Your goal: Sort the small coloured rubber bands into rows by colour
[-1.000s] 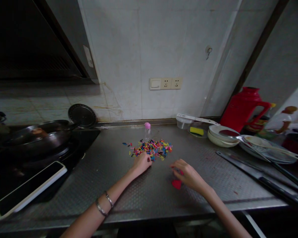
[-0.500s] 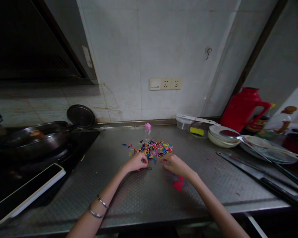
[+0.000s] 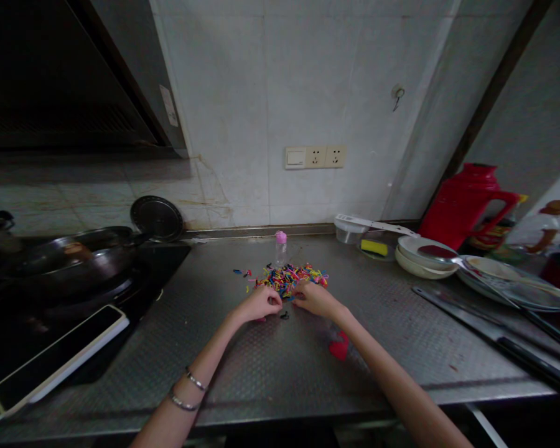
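Observation:
A heap of small rubber bands [image 3: 287, 277] in many colours lies on the metal counter. My left hand [image 3: 261, 303] rests at its near left edge, thumb and fingers curled into a pinch; whatever is between the tips is too small to make out. At the near right edge, my right hand [image 3: 316, 298] has its fingers closed down against the heap, their tips partly hidden. A few dark bands [image 3: 284, 315] lie just in front, between the hands. Behind the heap stands a small clear bottle [image 3: 280, 252] with a pink cap. Near my right forearm lies a clear bag with a red heart [image 3: 339, 346].
A pan [image 3: 70, 264] sits on the stove at left, with a phone [image 3: 60, 361] in front of it. On the right are a yellow sponge [image 3: 374, 247], stacked bowls [image 3: 422, 267], a knife [image 3: 457, 314], plates and a red thermos [image 3: 462, 208].
My right hand has moved left onto the heap, closer to my left hand. More dark bands now show in front of the heap. My left hand keeps its pinch.

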A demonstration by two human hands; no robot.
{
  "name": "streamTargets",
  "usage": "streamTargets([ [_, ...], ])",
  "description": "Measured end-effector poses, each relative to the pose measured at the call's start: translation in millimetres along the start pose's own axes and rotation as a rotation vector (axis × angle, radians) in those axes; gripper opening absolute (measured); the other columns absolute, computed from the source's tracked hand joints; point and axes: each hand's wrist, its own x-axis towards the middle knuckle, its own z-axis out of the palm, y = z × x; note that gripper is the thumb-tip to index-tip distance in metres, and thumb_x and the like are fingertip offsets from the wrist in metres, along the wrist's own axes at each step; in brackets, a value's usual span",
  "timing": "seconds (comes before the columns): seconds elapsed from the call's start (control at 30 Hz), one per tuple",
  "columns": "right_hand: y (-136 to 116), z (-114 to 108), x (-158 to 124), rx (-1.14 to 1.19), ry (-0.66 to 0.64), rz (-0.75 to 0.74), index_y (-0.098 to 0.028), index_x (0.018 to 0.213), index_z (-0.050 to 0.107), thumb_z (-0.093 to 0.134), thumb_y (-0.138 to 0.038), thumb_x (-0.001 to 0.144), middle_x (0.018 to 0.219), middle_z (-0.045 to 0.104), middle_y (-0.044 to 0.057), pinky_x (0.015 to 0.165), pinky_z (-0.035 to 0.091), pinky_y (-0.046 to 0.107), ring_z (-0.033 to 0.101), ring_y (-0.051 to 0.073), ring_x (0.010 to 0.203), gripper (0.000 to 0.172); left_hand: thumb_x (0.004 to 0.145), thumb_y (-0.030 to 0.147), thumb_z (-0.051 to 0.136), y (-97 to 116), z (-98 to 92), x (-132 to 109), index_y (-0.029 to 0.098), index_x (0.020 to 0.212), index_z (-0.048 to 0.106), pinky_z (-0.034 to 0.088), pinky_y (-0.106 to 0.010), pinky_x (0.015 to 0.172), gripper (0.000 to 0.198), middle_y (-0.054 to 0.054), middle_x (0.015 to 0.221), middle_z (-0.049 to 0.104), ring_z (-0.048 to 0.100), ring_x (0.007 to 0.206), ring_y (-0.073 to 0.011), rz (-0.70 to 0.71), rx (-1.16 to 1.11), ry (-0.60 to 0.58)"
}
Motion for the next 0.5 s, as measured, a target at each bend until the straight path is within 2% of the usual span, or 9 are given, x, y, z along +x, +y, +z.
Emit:
streamTargets([
  [0.17, 4, 4, 5, -0.056, 0.001, -0.012, -0.018, 0.077, 0.063, 0.05, -0.016, 0.072, 0.081, 0.062, 0.004, 0.066, 0.036, 0.021, 0.054, 0.014, 0.078, 0.014, 0.07, 0.016, 0.051, -5, -5.8, 1, 0.012, 0.072, 0.067, 0.038, -0.019, 0.062, 0.016, -0.002, 0.07, 0.064, 0.053, 0.065, -0.0112, -0.013, -0.025, 0.079],
  [0.5, 9, 6, 17, 0.054, -0.025, -0.022, -0.016, 0.076, 0.064, 0.051, -0.011, 0.068, 0.08, 0.065, 0.003, 0.068, 0.038, 0.021, 0.056, 0.014, 0.076, 0.016, 0.073, 0.023, 0.051, -17, -10.4, 2, 0.01, 0.073, 0.066, 0.037, -0.019, 0.058, 0.02, -0.004, 0.07, 0.064, 0.051, 0.061, -0.0107, -0.042, -0.045, 0.153],
])
